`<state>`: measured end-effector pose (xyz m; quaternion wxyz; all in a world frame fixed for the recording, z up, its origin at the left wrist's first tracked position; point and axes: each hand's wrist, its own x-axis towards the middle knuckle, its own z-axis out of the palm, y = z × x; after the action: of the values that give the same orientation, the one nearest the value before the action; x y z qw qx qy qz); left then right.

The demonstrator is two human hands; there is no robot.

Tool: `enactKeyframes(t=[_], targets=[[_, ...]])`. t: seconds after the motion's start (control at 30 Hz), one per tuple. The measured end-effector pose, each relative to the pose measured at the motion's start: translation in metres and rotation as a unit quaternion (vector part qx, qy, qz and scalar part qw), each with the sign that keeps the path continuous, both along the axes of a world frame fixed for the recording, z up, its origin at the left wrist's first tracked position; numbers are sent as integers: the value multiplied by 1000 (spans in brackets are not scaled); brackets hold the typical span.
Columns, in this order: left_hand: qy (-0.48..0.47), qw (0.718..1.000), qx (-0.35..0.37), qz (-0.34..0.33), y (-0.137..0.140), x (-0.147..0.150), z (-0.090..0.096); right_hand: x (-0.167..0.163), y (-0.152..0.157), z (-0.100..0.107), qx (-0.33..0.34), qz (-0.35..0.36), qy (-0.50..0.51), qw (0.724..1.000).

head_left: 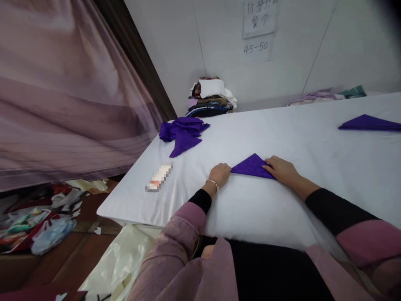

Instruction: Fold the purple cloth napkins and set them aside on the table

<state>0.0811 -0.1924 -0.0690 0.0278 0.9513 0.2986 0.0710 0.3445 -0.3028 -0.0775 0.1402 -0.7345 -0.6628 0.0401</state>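
A purple cloth napkin, folded into a flat triangle, lies on the white-covered table with its peak pointing away from me. My left hand pinches its left corner, fingers closed. At the right corner, my right hand grips the cloth between thumb and fingers. The fingertips partly hide both corners.
A loose heap of purple cloths sits at the table's back left. Another folded purple napkin lies at the far right. Stacked clothes stand by the wall. A blurred-out oblong item is left of my hands; bags cover the floor.
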Motion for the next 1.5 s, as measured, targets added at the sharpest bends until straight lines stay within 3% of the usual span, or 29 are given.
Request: enactKeyframes(t=[0.23, 0.5, 0.8, 1.0, 1.5], targets=[[-50, 999, -10, 7, -9, -3, 3, 0, 0, -2, 5, -4, -3, 1000], [-45, 997, 48, 29, -11, 10, 4, 1, 0, -4, 24, -3, -11, 1000], [-68, 997, 38, -30, -8, 13, 0, 1, 0, -4, 17, -4, -12, 1000], [-51, 998, 23, -30, -5, 14, -3, 0, 0, -4, 16, -5, -14, 1000], [-123, 991, 32, -48, 4, -11, -13, 0, 0, -4, 20, -3, -13, 1000]])
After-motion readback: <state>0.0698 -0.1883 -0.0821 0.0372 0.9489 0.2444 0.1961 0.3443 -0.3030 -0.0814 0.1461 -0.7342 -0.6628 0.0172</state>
